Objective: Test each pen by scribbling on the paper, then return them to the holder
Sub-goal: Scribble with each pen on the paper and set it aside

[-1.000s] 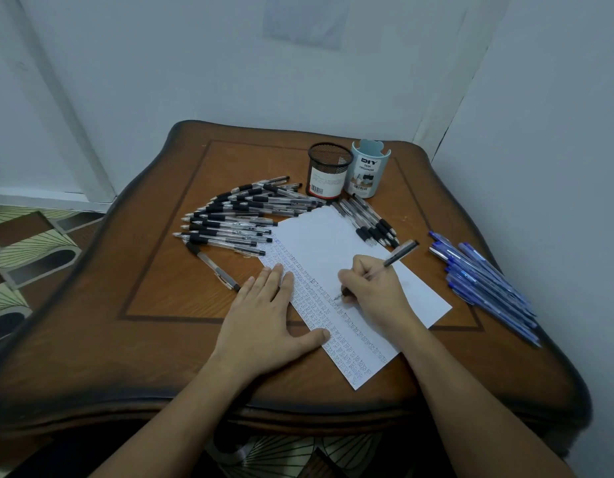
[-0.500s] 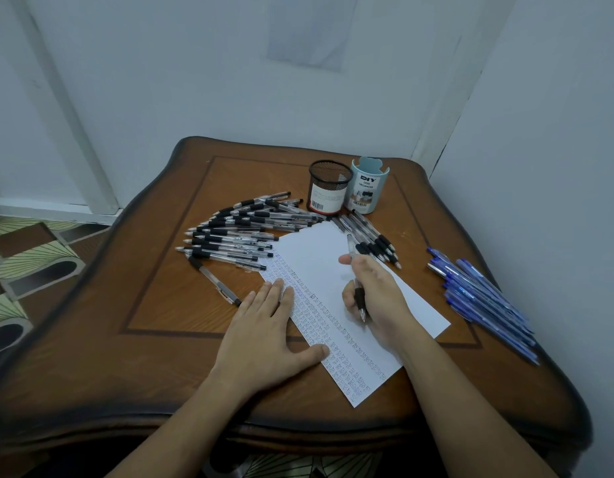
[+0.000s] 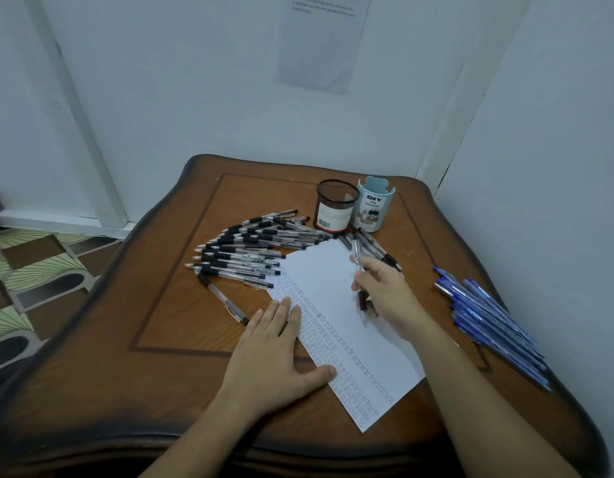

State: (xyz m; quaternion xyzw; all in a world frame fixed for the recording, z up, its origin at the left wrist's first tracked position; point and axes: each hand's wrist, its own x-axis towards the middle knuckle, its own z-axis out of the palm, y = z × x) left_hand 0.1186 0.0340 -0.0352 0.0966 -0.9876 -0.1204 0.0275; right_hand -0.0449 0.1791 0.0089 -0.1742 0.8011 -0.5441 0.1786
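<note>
A white sheet of paper [image 3: 328,274] with rows of small scribbles lies slanted on the brown table [image 3: 181,298]. My left hand [image 3: 274,353] lies flat on the sheet's left edge, fingers straight. My right hand [image 3: 390,298] grips a black-grip clear pen [image 3: 361,301], held nearly upright above the paper and blurred. A black mesh holder [image 3: 336,210] and a pale blue holder [image 3: 374,208] stand at the back. Several black-grip pens [image 3: 247,250] fan out left of the paper; more of them [image 3: 378,250] lie just behind my right hand.
Several blue pens [image 3: 491,319] lie in a heap near the table's right edge, close to the wall. One single pen [image 3: 226,298] lies apart, left of my left hand. A patterned floor [image 3: 33,270] shows to the left.
My right hand has lifted the pen off the scribbled rows and turned it from a slanted writing hold to nearly upright, moving toward the back of the sheet. My left hand has stayed put.
</note>
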